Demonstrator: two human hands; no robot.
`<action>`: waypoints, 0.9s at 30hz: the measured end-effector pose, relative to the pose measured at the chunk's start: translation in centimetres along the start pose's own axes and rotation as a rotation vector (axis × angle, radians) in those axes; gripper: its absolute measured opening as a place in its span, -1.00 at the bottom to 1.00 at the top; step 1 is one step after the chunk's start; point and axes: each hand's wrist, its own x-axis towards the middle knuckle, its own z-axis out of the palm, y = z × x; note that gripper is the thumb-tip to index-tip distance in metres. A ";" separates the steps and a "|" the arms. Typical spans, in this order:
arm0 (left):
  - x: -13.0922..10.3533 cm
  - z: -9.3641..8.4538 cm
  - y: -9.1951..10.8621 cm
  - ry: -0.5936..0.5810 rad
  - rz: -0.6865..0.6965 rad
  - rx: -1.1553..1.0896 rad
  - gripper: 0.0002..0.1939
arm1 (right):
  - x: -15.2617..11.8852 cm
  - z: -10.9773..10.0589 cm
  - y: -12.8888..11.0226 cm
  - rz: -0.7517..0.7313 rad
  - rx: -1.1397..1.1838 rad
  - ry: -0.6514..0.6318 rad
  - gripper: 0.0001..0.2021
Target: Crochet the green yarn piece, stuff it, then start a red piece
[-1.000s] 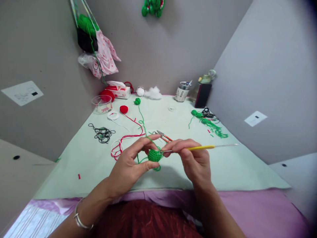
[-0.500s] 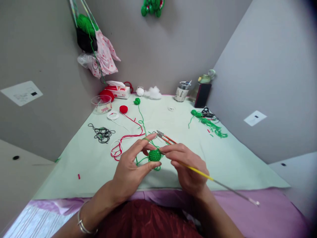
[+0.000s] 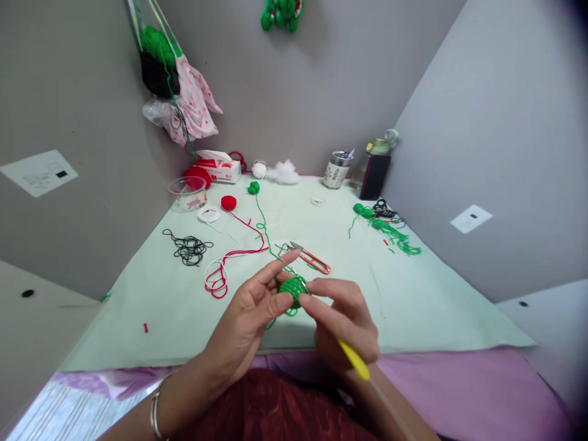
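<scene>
Near the table's front edge, my left hand (image 3: 255,306) pinches a small green crochet piece (image 3: 292,289) between thumb and fingers. Green yarn (image 3: 266,229) runs from a little ball up to my raised left index finger. My right hand (image 3: 346,318) grips a crochet hook (image 3: 354,360) by its yellow handle, the metal tail pointing down toward me. The hook's tip is at the right side of the green piece, partly hidden by my fingers. Just beyond my hands lie thread snips (image 3: 315,258) with orange handles.
A black yarn tangle (image 3: 188,248), red yarn ball (image 3: 228,203) and clear tub (image 3: 187,193) are on the left. At the back stand a tissue box (image 3: 220,168), white stuffing (image 3: 283,172), pen cup (image 3: 337,169) and phone (image 3: 375,176). Green yarn pieces (image 3: 395,236) lie right.
The green piece has shifted slightly right and tilted. My right hand has turned, swinging the hook's tail downward toward me. The snips are now more uncovered.
</scene>
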 end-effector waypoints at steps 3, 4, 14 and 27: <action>0.3 0.0 0.5 -0.039 -0.079 -0.099 -0.40 | 0.9 0.0 -0.2 0.179 0.242 0.051 -0.69; 0.4 -0.1 0.5 -0.044 -0.070 -0.095 -0.39 | 1.3 -0.1 -0.3 0.228 0.304 0.048 -0.71; 1.1 -2.6 1.4 -0.174 0.040 0.272 -0.40 | 2.4 -1.8 0.3 0.562 0.603 -0.010 -0.83; 0.7 -0.9 -0.9 0.004 0.081 0.211 -0.33 | -0.6 0.7 0.1 0.144 -0.018 0.031 -0.73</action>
